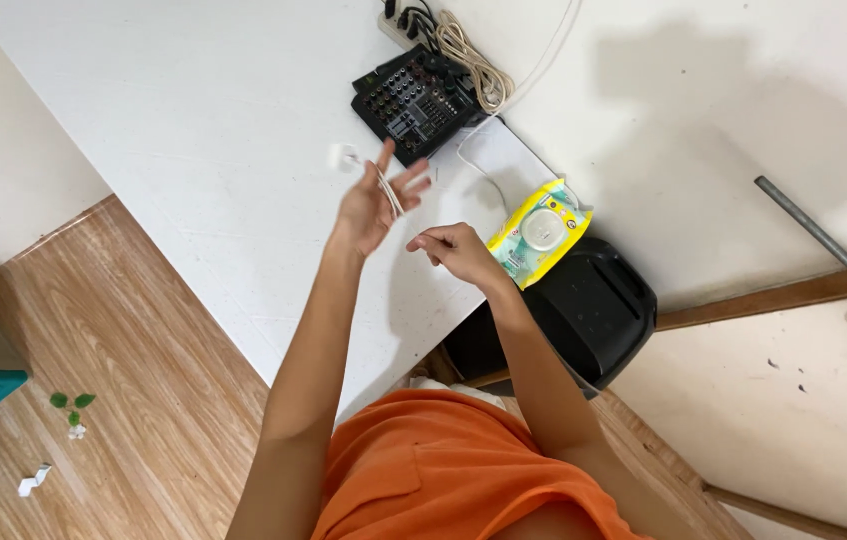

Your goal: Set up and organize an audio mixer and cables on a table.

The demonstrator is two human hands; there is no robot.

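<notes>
The left hand (368, 205) is up over the white surface (193, 150), its fingers spread open with a thin white cable (388, 190) running across them. The right hand (453, 250) pinches the cable's other end with curled fingers, near a yellow pack of wipes (540, 230).

— What's in the left hand (371, 205)?

— A thin white cable (389, 192), draped across the open palm and running between the spread fingers. A small white plug end (341, 156), blurred, sits at about ten o'clock from that hand.

— And the right hand (453, 250)?

— At four o'clock from the left, near it, fingers curled in a loose pinch. Whether it grips the cable's other end, I cannot tell.

— Where is all this?

— Raised above the white table (193, 130).
</notes>
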